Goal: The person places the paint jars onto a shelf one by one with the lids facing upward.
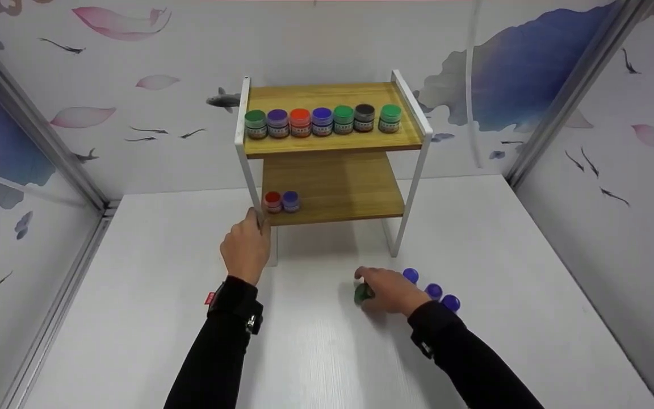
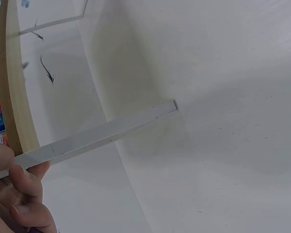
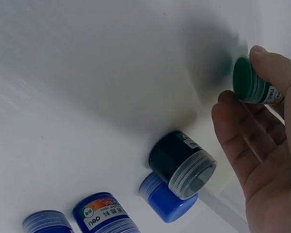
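Right wrist: green jar (image 3: 250, 87) in right hand (image 3: 275, 158).

Painted panels around a white tabletop

A pale back wall (image 1: 315, 45) spans the top of the head view, printed with pink petals, dark thin strokes and a grey fish (image 1: 222, 100) left of upper centre. A large blue wash (image 1: 531, 68) spreads at upper right. The left wall (image 1: 26, 244) and right wall (image 1: 616, 244) carry similar motifs. Silver metal posts slant down from the upper left and upper right corners, marking where the panels meet. Below lies a white tabletop (image 1: 162, 272), with a soft sheen of light at lower centre.
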The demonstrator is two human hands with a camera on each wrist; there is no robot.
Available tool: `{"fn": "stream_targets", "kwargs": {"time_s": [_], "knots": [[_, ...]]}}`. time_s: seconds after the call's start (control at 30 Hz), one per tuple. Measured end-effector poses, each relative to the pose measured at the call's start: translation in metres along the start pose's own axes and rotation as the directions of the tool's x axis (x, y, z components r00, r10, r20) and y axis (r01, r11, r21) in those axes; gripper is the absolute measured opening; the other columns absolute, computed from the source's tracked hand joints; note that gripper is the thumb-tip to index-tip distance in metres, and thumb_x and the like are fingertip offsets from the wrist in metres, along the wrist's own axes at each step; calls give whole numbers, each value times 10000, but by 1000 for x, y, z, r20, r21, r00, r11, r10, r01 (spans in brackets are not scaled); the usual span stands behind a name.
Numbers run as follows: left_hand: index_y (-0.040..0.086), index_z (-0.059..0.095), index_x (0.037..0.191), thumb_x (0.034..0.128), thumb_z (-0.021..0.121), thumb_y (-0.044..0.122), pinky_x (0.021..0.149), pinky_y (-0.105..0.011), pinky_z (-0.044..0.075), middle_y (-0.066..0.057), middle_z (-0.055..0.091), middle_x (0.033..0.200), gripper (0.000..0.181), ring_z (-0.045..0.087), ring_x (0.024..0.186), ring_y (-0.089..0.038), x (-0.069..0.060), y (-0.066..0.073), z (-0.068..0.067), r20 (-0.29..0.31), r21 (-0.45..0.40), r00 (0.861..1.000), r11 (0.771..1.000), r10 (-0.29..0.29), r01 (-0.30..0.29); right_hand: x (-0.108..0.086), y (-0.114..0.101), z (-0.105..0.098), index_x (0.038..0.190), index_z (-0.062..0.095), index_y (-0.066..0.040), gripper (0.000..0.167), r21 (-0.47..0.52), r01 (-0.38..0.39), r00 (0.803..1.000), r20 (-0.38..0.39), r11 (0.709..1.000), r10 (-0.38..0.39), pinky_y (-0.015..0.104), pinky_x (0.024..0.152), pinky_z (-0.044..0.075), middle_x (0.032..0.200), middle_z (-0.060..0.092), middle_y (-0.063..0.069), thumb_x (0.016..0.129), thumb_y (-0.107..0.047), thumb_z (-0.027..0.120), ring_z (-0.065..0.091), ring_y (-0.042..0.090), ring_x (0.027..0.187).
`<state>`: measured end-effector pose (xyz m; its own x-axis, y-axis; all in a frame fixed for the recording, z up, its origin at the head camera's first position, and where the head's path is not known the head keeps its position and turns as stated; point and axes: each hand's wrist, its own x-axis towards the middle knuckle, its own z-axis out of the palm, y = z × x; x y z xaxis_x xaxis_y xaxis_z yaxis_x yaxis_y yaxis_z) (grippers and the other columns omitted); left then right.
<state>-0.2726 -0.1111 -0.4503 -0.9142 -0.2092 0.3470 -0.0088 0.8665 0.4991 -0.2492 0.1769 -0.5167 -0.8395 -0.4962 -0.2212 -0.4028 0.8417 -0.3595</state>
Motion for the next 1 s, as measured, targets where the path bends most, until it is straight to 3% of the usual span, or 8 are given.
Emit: {"fn": "stream_targets", "kwargs": {"time_s": [0.23, 0.5, 0.87, 1.0], "knots": [[76, 598, 915, 977, 560, 245, 458, -304, 320, -45, 577, 672, 184, 467, 563, -181, 0, 1, 0, 9, -1, 1000, 1000, -7, 7, 3, 2, -1, 1014, 517, -138, 332, 26, 23, 1000, -22, 999, -23, 347, 799, 499, 882, 573, -12, 806, -43, 757, 530, 144, 806], [80, 591, 907, 978, 563, 247, 465, -303, 316, -43, 566, 672, 183, 467, 567, -186, -1, 1, -1, 11, 1, 1000, 1000, -17, 17, 2, 1, -2, 1038, 597, -118, 316, 20, 43, 996, -77, 999, -41, 356, 796, 515, 937, 596, 21, 781, -75, 776, 564, 160, 825], [72, 599, 894, 978, 560, 253, 449, -314, 337, -56, 590, 660, 203, 465, 550, -184, 0, 1, -2, -2, -5, 1000, 1000, 0, 0, 0, 2, -4, 1131, 662, -72, 300, 71, 54, 993, -109, 996, -46, 417, 904, 517, 1060, 698, 80, 838, -54, 726, 639, 230, 981], [67, 605, 912, 976, 562, 249, 453, -310, 331, -59, 590, 669, 198, 461, 554, -184, -1, 1, -2, 1, -2, 1000, 1000, -5, 5, 0, 3, -5, 1140, 642, -98, 339, 77, 66, 992, -113, 995, -57, 427, 928, 511, 1083, 685, 76, 833, 34, 698, 636, 241, 1023]]}}
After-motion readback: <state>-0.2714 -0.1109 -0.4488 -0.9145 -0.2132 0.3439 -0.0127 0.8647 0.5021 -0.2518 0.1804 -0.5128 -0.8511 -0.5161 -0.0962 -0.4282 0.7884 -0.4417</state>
